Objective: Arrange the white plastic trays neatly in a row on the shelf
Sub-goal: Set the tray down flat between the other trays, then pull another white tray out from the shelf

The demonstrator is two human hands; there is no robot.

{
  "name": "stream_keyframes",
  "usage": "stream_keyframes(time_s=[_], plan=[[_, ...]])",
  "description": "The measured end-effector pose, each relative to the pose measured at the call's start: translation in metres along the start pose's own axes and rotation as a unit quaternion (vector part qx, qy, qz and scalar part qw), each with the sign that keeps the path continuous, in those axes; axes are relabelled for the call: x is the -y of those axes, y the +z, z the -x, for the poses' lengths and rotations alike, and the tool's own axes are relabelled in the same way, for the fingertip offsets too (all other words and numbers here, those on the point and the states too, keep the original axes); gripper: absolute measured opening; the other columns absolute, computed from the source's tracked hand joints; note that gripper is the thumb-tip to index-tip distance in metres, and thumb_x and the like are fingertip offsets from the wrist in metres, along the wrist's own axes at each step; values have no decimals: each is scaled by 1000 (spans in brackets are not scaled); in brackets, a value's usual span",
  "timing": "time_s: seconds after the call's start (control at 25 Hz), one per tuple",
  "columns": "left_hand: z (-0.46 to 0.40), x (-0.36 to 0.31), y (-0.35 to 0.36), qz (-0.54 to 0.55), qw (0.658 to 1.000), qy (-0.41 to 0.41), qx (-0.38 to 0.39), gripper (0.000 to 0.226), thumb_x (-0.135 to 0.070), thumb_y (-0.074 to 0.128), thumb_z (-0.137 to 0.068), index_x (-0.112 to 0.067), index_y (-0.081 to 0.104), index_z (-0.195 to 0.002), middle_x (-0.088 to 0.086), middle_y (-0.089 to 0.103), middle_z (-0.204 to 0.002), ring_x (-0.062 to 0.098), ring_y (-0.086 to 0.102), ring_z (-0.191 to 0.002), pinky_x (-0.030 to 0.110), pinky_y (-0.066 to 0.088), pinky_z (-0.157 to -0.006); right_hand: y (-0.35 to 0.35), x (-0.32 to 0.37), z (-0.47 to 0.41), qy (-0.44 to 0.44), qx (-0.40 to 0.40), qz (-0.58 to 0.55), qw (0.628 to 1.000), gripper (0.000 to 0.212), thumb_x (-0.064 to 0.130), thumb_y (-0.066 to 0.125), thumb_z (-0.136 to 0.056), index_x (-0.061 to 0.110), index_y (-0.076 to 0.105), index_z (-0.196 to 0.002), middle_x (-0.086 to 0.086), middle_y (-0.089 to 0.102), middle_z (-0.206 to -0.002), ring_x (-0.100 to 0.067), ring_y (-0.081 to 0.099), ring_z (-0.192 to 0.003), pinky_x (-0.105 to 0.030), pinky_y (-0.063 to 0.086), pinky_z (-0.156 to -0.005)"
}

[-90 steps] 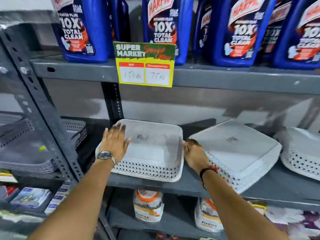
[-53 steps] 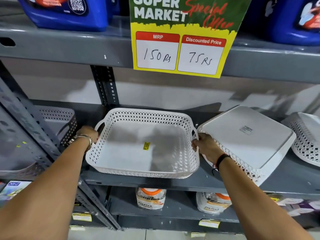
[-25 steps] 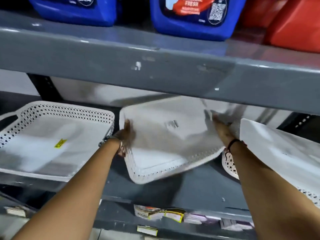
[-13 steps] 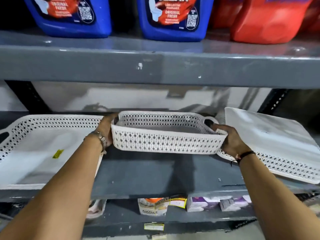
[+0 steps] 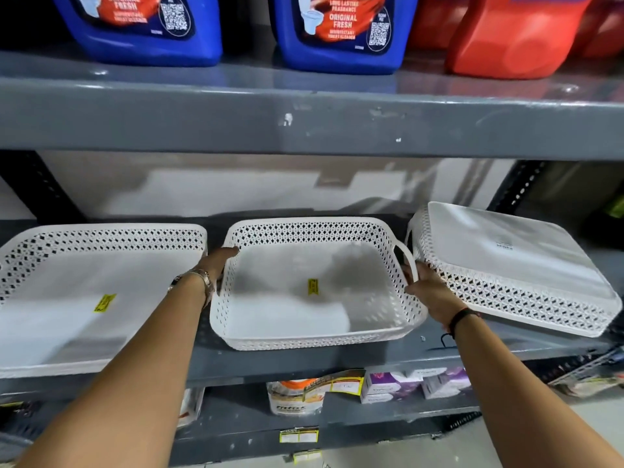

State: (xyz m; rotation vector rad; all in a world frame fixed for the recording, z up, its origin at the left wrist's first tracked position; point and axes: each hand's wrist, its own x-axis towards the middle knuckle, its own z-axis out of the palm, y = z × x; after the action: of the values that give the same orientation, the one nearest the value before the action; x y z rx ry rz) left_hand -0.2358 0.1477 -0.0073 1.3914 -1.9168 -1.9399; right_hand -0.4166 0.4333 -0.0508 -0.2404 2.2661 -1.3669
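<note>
Now we grip the middle tray on the shelf, left hand and right hand clasping its sides. Beyond our left hand sits an upright tray; beyond our right, an overturned tray

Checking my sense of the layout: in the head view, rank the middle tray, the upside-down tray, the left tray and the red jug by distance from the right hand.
1. Middle tray, touching the right hand.
2. Upside-down tray, just right.
3. Left tray, far left.
4. Red jug, shelf above.
</note>
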Motion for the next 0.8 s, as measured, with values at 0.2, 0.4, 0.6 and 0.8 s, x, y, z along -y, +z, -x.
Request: stream_keyframes(time_s=[0.2, 0.4, 0.6, 0.8], plan=[[1, -20, 15, -230, 970, 14, -82, 53, -28, 44, -94, 4, 40, -136, 19, 47, -138, 37, 42, -131, 41, 34, -109, -6, 16, 2, -45, -3, 116, 992, 60, -1, 53, -84, 7, 29, -138, -17, 43, -142, -32, 45, -126, -41, 39, -105], [11, -66, 93, -340, 917, 154, -141, 58, -31, 45, -92, 2, 33, -138, 25, 44, -141, 38, 42, -130, 38, 37, -106, -75, 39, -11, -142, -139, 91, 976, 52, 12, 53, -89, 1, 35, -136, -18, 41, -144, -28, 41, -132, -32, 31, -109], [12, -92, 238, -205, 957, 203, -27, 54, -26, 44, -94, 2, 33, -138, 22, 49, -139, 35, 47, -127, 33, 38, -103, -197, -14, -34, -39, -251, 120, 960, 47, 21, 45, -93, -2, 38, -133, -25, 46, -138, -36, 44, -127, -35, 34, -104], [-6, -91, 343, -126, 980, 151, 44, 46, -19, 32, -99, 4, 38, -138, 23, 42, -145, 34, 41, -133, 36, 35, -109, -280, -66, -65, 83, -245, 133, 957, 53, 34, 33, -96, -8, 45, -126, -34, 47, -131, -42, 45, -122, -39, 35, -99]])
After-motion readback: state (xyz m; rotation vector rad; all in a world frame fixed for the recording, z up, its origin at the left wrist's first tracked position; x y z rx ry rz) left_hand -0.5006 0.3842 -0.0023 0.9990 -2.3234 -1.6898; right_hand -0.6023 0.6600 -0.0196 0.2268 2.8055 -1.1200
